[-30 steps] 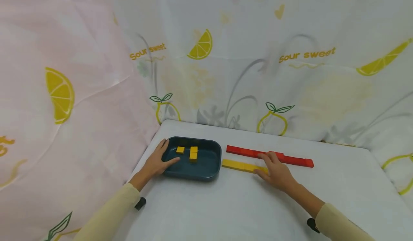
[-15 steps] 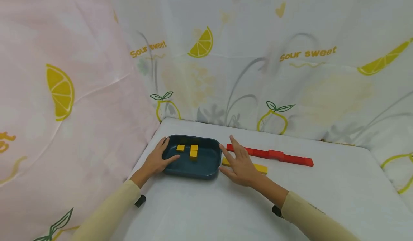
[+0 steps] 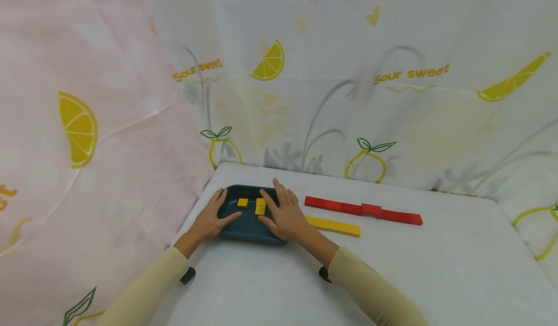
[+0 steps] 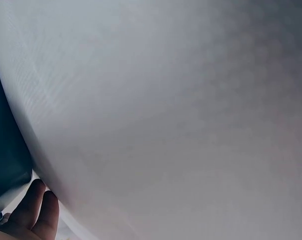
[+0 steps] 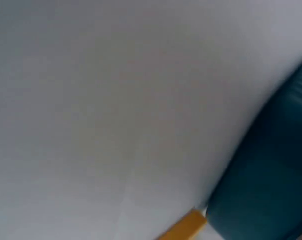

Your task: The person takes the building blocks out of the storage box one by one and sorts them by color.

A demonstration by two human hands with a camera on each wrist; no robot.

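Observation:
In the head view, a dark teal tray (image 3: pixel 244 234) stands at the left of the white table, with several yellow blocks (image 3: pixel 260 209) inside. My left hand (image 3: pixel 210 217) holds its left end, thumb over the rim; in the left wrist view its fingers (image 4: pixel 47 215) lie along the outer wall. My right hand (image 3: pixel 285 217) is over the tray's right end, fingers spread. Its thumb and index finger reach near the yellow blocks; whether they touch is unclear. The tray's right rim is partly hidden by this hand.
Right of the tray, a row of yellow blocks (image 3: pixel 335 226) lies in front of a longer red row (image 3: pixel 335 206), where one red block (image 3: pixel 371 210) sits slightly higher. Lemon-printed cloth (image 3: pixel 322 98) hangs behind and at the left of the table (image 3: pixel 270 287).
My right hand has moved left, from above the yellow row to over the tray's right end. The left hand, the tray and the block rows have stayed in place.

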